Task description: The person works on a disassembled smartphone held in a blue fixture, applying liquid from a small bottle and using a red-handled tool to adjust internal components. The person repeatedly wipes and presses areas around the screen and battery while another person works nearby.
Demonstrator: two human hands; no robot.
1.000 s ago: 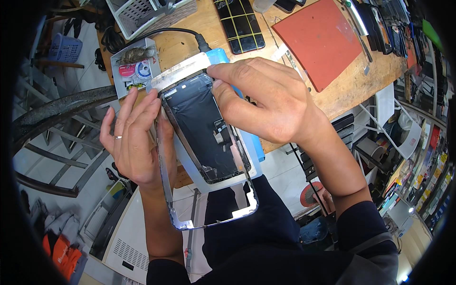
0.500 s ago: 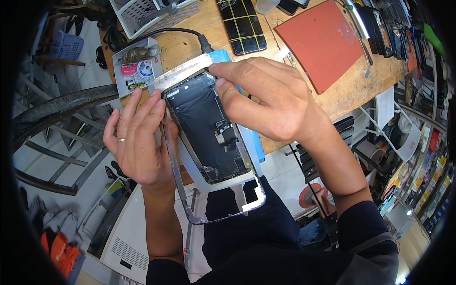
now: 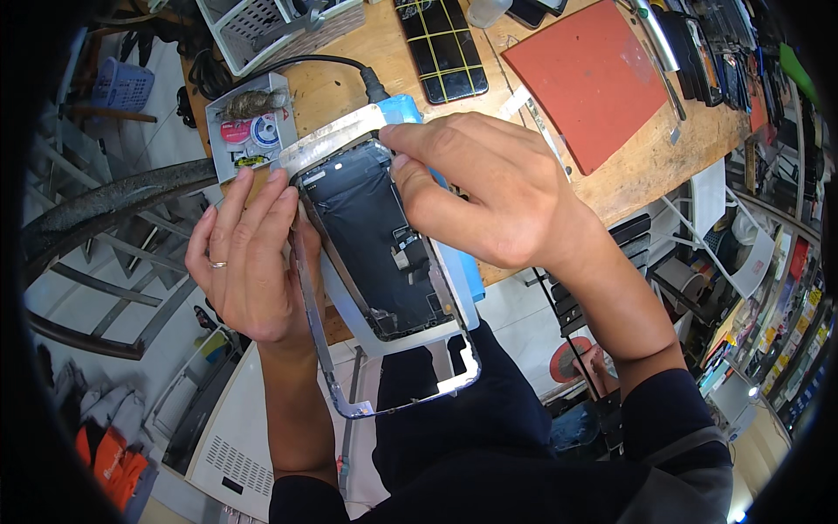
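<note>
Dark phone panel lies on white plate
Thin frame held tilted over panel, its lower end extending past panel's near edge
Left hand at panel's left: fingers nearly straight, thumb bent behind, frame side between them
Right hand at panel's upper right corner: index and thumb pinched on frame (exact contact is hidden)
Banded phone beyond panel, red mat farther to panel's right

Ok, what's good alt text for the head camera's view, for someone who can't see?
A person's left hand and right hand hold a thin open frame over a dark phone panel on a blue-and-white device. Beyond, a red mat and yellow-banded black phone lie on a wooden bench.
</note>
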